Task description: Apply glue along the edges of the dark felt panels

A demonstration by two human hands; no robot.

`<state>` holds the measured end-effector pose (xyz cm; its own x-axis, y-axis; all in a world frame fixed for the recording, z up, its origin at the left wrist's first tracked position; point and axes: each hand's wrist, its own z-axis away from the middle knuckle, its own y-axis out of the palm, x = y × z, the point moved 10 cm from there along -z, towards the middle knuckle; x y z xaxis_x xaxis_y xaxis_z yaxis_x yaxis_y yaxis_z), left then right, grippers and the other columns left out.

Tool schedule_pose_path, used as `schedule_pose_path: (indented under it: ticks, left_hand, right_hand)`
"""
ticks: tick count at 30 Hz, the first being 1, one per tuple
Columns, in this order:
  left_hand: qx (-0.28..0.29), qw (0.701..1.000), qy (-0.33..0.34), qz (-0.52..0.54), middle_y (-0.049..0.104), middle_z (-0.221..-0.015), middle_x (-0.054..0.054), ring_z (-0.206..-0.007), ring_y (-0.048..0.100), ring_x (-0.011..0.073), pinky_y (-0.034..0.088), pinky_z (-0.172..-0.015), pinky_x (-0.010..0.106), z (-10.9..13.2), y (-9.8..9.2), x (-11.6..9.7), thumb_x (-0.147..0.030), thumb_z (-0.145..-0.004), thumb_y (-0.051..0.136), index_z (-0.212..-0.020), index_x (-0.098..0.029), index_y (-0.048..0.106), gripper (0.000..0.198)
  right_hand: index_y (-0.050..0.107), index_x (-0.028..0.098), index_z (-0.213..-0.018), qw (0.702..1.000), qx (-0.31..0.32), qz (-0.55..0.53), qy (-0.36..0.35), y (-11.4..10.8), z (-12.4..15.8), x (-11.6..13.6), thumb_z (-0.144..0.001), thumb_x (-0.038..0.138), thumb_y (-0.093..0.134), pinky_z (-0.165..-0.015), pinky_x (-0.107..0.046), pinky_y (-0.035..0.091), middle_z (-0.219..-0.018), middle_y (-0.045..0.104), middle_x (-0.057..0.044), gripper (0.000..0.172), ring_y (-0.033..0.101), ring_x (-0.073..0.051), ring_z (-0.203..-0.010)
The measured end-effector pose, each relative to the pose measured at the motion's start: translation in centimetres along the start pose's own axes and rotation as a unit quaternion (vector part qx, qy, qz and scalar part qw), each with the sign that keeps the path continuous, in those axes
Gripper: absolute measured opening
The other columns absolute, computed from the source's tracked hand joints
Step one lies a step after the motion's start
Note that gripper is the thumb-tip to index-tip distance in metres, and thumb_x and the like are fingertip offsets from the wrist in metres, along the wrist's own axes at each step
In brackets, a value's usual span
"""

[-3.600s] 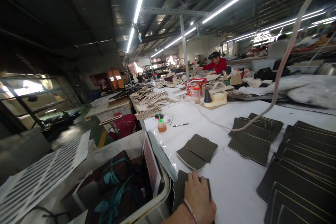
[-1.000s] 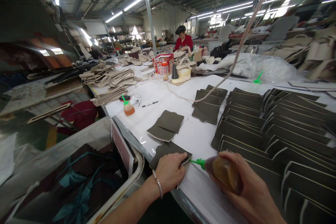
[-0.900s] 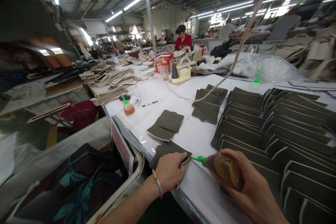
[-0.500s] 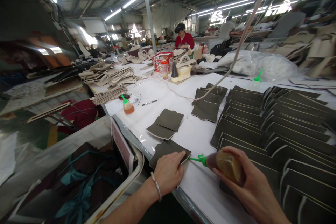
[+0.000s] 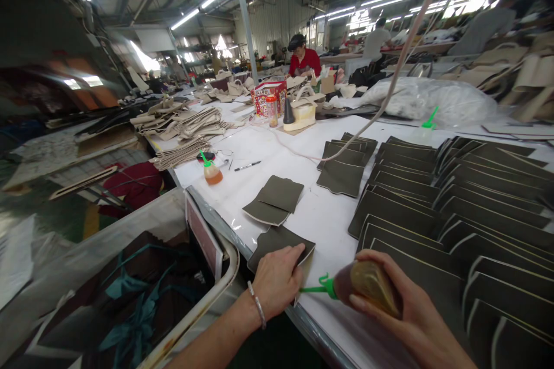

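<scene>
- At the near edge of the bench (image 5: 329,213), your left hand (image 5: 279,279) lies across a dark panel (image 5: 279,239); whether it pinches the edge cannot be told.
- Your right hand (image 5: 411,300) grips an amber-filled bottle (image 5: 372,287), its green nozzle (image 5: 322,287) just beside your left hand.
- Overlapping panels (image 5: 398,207) lie further right.

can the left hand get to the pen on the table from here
Probably: the left hand would have to leave its dark panel, but only two flat panels lie toward the pen.
</scene>
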<state>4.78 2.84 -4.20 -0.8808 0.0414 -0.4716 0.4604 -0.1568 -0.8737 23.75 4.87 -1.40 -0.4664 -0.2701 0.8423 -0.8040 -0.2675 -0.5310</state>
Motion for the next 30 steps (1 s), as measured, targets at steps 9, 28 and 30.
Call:
schedule_pose_path:
  ticks: [9,28,30]
  left_hand:
    - [-0.003,1.000,-0.003,0.007,0.067,-0.105,0.003,-0.092,0.063,0.0215,0.049,-0.084,0.032,0.0,0.1,0.1,-0.019,-0.084,0.041,-0.132,-0.023,0.052,0.050]
    - [-0.012,1.000,-0.005,0.016,0.067,-0.104,0.004,-0.091,0.062,0.0208,0.048,-0.083,0.031,0.1,-0.1,0.0,-0.018,-0.084,0.040,-0.132,-0.021,0.053,0.050]
    - [-0.014,1.000,-0.003,0.017,0.067,-0.104,0.003,-0.090,0.063,0.0207,0.048,-0.083,0.031,0.1,0.0,0.0,-0.018,-0.084,0.040,-0.132,-0.022,0.054,0.050]
  right_hand:
    - [0.047,0.027,-0.117,0.999,0.019,-0.027,0.019,0.8,0.7,0.0,-0.081,0.053,0.064,-0.076,-0.029,0.053,-0.106,0.066,-0.001,0.046,0.066,-0.023,-0.091]
    - [0.046,0.030,-0.119,1.000,0.006,-0.010,-0.019,0.2,0.9,0.0,-0.085,0.049,0.064,-0.080,-0.028,0.052,-0.111,0.062,0.000,0.043,0.064,-0.021,-0.095]
    - [0.047,0.031,-0.119,0.999,-0.034,0.015,-0.034,-0.8,0.8,0.1,-0.084,0.048,0.065,-0.080,-0.027,0.051,-0.114,0.061,0.000,0.043,0.063,-0.021,-0.096]
